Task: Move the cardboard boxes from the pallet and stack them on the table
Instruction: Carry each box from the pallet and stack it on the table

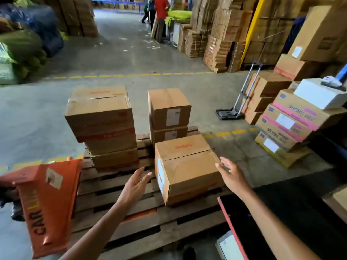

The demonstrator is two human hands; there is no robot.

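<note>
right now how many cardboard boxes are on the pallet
6 visible: three stacked at the far left, two stacked at the far middle, one nearest between the open hands. More may be hidden behind the stacks.

Off to my right there's a folding hand cart [237,102] standing on the concrete floor [116,53], just beside a leaning stack of pink-striped cartons [289,124] with a white box [317,95] on top. An orange bag [47,201] with black lettering lies at my lower left, and way back a person in a red shirt [161,17] stands near tall piles of flattened cardboard [221,34].
</note>
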